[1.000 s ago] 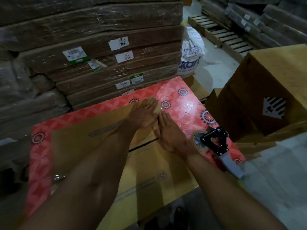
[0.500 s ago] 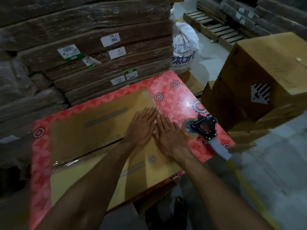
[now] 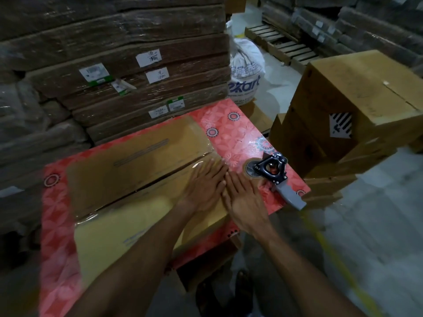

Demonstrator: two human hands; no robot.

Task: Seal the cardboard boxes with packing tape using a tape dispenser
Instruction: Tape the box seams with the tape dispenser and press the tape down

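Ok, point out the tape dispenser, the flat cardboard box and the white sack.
tape dispenser (image 3: 275,178): head view, on its black frame.
cardboard box (image 3: 137,165): head view, on its far flap.
white sack (image 3: 247,62): head view, on its printed side.

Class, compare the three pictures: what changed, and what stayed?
Left hand and right hand, flat side by side, slid back across the cardboard box toward the person, from the far flap to the seam. Nothing gripped or released. The tape dispenser stayed on the table.
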